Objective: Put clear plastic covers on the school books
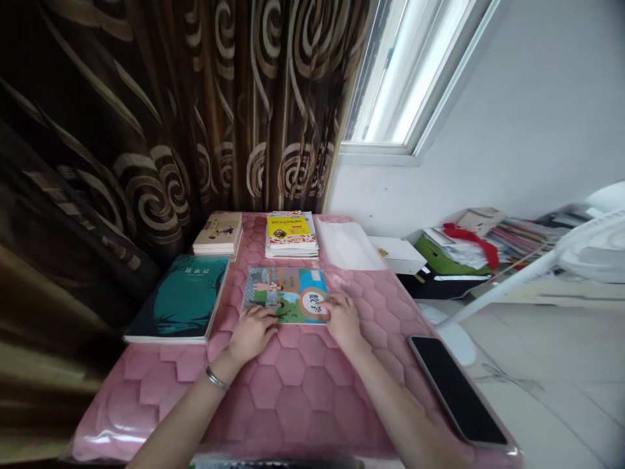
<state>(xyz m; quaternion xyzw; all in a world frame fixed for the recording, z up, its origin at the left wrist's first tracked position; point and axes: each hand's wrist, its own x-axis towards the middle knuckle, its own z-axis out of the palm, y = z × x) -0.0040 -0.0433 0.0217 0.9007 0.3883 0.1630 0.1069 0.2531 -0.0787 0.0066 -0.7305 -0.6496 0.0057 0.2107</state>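
A colourful textbook [293,292] with a cartoon cover lies flat on the pink hexagon-patterned table cover [303,391], turned sideways to me. My left hand [254,331] rests at its near left corner, fingers stretched over the cover's edge. At the near right corner is my right hand [342,319], its fingers laid on the cover beside the white round title patch. Neither hand is wrapped around anything. A silver bangle [217,379] circles my left wrist.
Dark teal books [188,296] lie at left, with a small beige book stack [219,234] behind. A yellow-topped pile [291,234] and white sheets [350,244] are at the back. A black-screened phone or tablet [456,387] lies by the right edge. Beyond stands a white fan [508,286].
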